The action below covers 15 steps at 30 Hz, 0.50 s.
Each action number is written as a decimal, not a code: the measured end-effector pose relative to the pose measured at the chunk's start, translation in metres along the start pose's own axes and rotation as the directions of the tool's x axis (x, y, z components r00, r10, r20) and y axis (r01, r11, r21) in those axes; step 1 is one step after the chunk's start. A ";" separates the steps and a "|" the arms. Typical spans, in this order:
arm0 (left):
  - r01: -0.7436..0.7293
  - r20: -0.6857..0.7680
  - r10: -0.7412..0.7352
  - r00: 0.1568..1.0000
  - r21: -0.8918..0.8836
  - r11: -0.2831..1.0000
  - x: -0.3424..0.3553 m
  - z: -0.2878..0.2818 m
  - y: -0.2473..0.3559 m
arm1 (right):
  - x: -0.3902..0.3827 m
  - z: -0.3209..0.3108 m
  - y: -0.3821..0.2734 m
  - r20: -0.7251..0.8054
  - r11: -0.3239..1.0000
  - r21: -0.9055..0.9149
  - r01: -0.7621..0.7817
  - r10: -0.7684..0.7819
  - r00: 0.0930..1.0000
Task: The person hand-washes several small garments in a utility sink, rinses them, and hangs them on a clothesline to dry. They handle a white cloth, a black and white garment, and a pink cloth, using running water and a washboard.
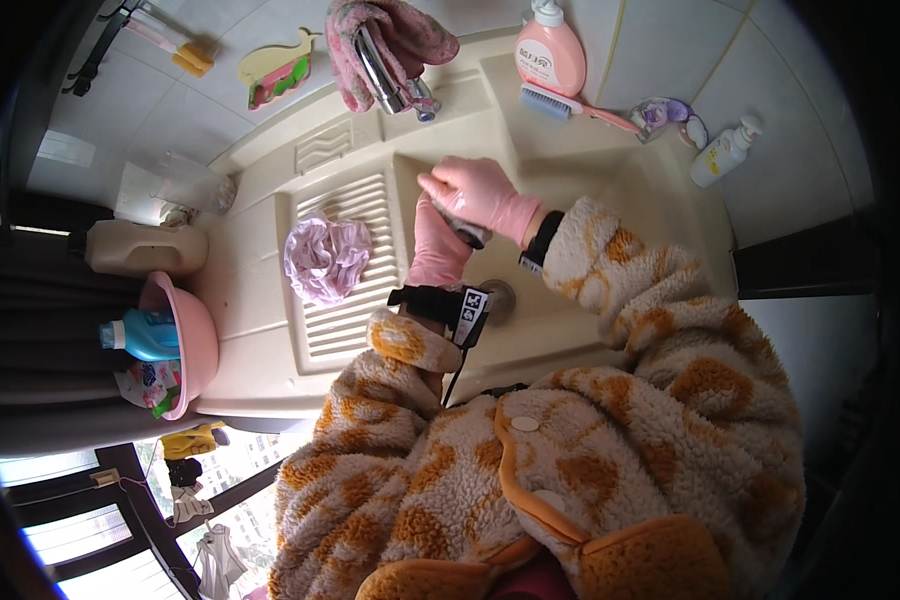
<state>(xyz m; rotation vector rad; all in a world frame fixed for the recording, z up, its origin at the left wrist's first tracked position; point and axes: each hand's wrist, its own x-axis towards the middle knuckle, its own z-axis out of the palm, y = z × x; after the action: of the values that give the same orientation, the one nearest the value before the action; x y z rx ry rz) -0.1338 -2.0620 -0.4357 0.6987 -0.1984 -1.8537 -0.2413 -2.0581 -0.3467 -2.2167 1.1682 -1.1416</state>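
Pink gloves cover both hands above the sink basin (pixel 580 190). My right hand (pixel 475 195) is closed, its fingers curled at the top of a bunched dark grey and whitish item (pixel 470 233), perhaps cloth, mostly hidden by the gloves. My left hand (pixel 438 245) is underneath, closed against the same item, with its fingers partly covered by the right. Left of the hands, a crumpled pale lilac cloth (pixel 325 258) lies on the ribbed washboard (pixel 360 330). The drain (pixel 500 300) shows below the hands.
Behind are a faucet (pixel 390 85) draped with a pink towel, a soap bottle (pixel 548 65), a brush (pixel 550 100) and a white pump bottle (pixel 720 150). At left stand a beige jug (pixel 145 248) and a pink tub (pixel 195 340) holding a blue bottle.
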 end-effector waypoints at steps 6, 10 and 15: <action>0.107 0.398 -0.090 0.913 -0.022 0.994 -0.013 -0.002 0.007 | -0.003 0.008 0.005 0.038 0.985 0.150 0.083 -0.090 0.995; 0.072 -0.111 -0.061 0.992 0.098 0.993 -0.023 0.039 0.018 | 0.007 -0.002 0.031 0.168 0.846 0.279 -0.454 0.422 0.891; 0.039 0.091 -0.035 0.995 -0.040 0.998 -0.019 0.027 0.076 | -0.010 -0.022 0.049 0.562 0.886 0.323 -0.331 0.102 0.821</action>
<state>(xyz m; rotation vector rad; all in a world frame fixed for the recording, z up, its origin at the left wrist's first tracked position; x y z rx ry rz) -0.0835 -2.0801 -0.3721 0.5936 -0.2058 -1.9210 -0.2864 -2.0781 -0.3703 -1.8312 0.8245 -0.5435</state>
